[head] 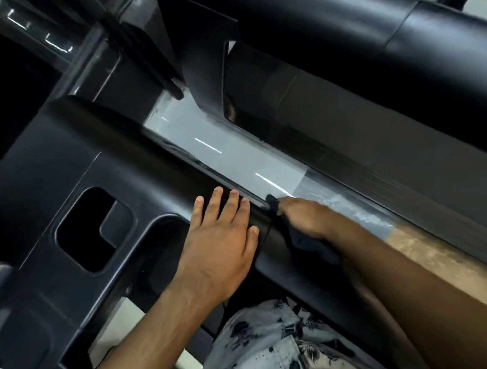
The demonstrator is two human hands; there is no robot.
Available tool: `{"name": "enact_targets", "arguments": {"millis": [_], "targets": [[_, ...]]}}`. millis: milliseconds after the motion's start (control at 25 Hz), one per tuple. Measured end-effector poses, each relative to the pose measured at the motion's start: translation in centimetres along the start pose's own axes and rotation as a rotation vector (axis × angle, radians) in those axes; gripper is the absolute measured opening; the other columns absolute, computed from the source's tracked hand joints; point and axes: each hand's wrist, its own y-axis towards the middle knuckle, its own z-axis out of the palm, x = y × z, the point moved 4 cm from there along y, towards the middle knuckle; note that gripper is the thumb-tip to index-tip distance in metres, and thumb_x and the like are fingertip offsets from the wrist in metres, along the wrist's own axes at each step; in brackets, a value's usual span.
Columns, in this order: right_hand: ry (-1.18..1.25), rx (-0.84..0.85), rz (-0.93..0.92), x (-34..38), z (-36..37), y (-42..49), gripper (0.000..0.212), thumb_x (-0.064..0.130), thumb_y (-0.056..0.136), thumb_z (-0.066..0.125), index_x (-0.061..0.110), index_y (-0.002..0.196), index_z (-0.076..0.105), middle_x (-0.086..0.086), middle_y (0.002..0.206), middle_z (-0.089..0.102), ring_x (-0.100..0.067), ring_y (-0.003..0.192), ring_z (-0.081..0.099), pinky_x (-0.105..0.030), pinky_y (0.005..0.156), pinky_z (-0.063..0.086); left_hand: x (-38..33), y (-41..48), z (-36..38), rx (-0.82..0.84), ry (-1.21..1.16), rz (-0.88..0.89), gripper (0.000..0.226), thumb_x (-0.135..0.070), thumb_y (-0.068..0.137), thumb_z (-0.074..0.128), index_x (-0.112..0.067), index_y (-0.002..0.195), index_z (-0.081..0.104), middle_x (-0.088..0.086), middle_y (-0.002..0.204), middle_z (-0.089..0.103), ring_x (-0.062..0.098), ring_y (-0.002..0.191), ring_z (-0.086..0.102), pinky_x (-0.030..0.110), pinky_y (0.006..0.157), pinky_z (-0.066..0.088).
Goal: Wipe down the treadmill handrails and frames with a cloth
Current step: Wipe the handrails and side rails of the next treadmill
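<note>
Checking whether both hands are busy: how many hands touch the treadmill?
2. The left hand lies flat, fingers spread, on the black panel; the right hand, beside it, grips the dark cloth at the panel's edge.

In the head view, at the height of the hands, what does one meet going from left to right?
console cutout → left hand → right hand gripping the cloth → tan patch
</note>
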Motion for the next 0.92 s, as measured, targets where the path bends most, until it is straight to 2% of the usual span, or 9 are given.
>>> {"name": "enact_targets", "arguments": {"millis": [160, 240, 320, 400, 520, 600, 720, 840, 920], "targets": [[-0.023, -0.194, -0.111, 0.2, 0.6, -2.7, 0.045, 0.043, 0.098, 0.037, 0.045, 0.142, 0.041, 0.007, 0.150, 0.047, -0.027, 0.131, 0.049, -0.044, 0.108, 0.038, -1.4, -0.5, 0.0, 0.004, -0.011, 0.025, 0.071, -0.047, 0.092, 0.000, -0.017, 0.154, 0.021, 0.005, 0.162, 0.018, 0.025, 0.151, 0.005, 0.047, 0.122, 0.002], [-0.103, -0.082, -0.059, -0.5, 0.1, -1.4, 0.038, 0.035, 0.102, 0.037, 0.033, 0.138, 0.050, 0.000, 0.149, 0.048, -0.027, 0.131, 0.049, -0.037, 0.105, 0.038, -1.7, -0.7, 0.1, 0.009, -0.002, 0.033, 0.069, -0.045, 0.094, 0.002, -0.017, 0.154, 0.019, 0.005, 0.163, 0.016, 0.026, 0.151, 0.003, 0.047, 0.122, 0.001], [-0.145, -0.086, -0.024, -1.0, 0.3, -1.5, 0.039, 0.030, 0.104, 0.033, 0.026, 0.140, 0.049, -0.003, 0.150, 0.048, -0.028, 0.132, 0.049, -0.038, 0.105, 0.040, -2.0, -1.2, -0.1, 0.012, -0.001, 0.044, 0.068, -0.046, 0.094, 0.005, -0.017, 0.154, 0.017, 0.004, 0.163, 0.014, 0.026, 0.151, 0.001, 0.046, 0.122, 0.000], [-0.161, -0.199, -0.086, -1.0, 1.0, -3.1, 0.045, 0.036, 0.100, 0.034, 0.037, 0.144, 0.043, 0.003, 0.147, 0.050, -0.027, 0.129, 0.052, -0.046, 0.106, 0.043, -2.4, -1.3, -0.2, 0.018, -0.004, 0.062, 0.069, -0.046, 0.093, 0.005, -0.017, 0.154, 0.017, 0.004, 0.163, 0.014, 0.026, 0.151, 0.001, 0.046, 0.122, 0.000], [0.057, -0.102, -0.055, -2.0, 0.1, -2.7, 0.041, 0.042, 0.095, 0.045, 0.038, 0.134, 0.055, 0.008, 0.147, 0.052, -0.019, 0.129, 0.050, -0.036, 0.108, 0.037, -3.2, -1.5, 0.6, 0.002, 0.004, 0.096, 0.066, -0.044, 0.096, 0.005, -0.017, 0.155, 0.017, 0.003, 0.163, 0.015, 0.026, 0.151, 0.002, 0.049, 0.122, 0.001], [-0.027, -0.061, 0.026, -3.0, 0.2, -3.1, 0.040, 0.040, 0.099, 0.040, 0.034, 0.136, 0.054, 0.005, 0.152, 0.048, -0.021, 0.134, 0.047, -0.037, 0.110, 0.035, -3.6, -1.6, 0.7, -0.019, 0.012, 0.118, 0.060, -0.042, 0.101, 0.010, -0.017, 0.155, 0.016, 0.003, 0.163, 0.015, 0.026, 0.151, 0.002, 0.049, 0.122, 0.001], [-0.081, -0.243, -0.099, -2.9, 0.7, -5.7, 0.048, 0.043, 0.096, 0.034, 0.043, 0.144, 0.042, 0.008, 0.151, 0.047, -0.022, 0.135, 0.047, -0.042, 0.110, 0.036, -4.0, -1.9, 0.8, -0.019, 0.000, 0.133, 0.059, -0.043, 0.102, 0.014, -0.016, 0.155, 0.017, 0.004, 0.163, 0.016, 0.025, 0.151, 0.004, 0.047, 0.122, 0.002], [-0.107, -0.085, 0.008, -4.1, 0.2, -5.1, 0.038, 0.036, 0.103, 0.029, 0.029, 0.133, 0.052, -0.003, 0.149, 0.049, -0.026, 0.132, 0.048, -0.032, 0.099, 0.036, -4.6, -2.6, 1.0, -0.023, -0.004, 0.140, 0.059, -0.043, 0.102, 0.015, -0.016, 0.155, 0.016, 0.005, 0.163, 0.014, 0.026, 0.151, 0.003, 0.047, 0.122, 0.001], [-0.180, -0.167, 0.004, -4.0, 1.0, -5.9, 0.043, 0.040, 0.101, 0.024, 0.035, 0.139, 0.044, -0.001, 0.147, 0.050, -0.029, 0.129, 0.050, -0.040, 0.102, 0.039, -5.2, -2.9, 1.0, -0.013, -0.004, 0.139, 0.059, -0.044, 0.102, 0.017, -0.016, 0.155, 0.015, 0.005, 0.163, 0.013, 0.025, 0.151, 0.002, 0.047, 0.122, 0.001]]}}
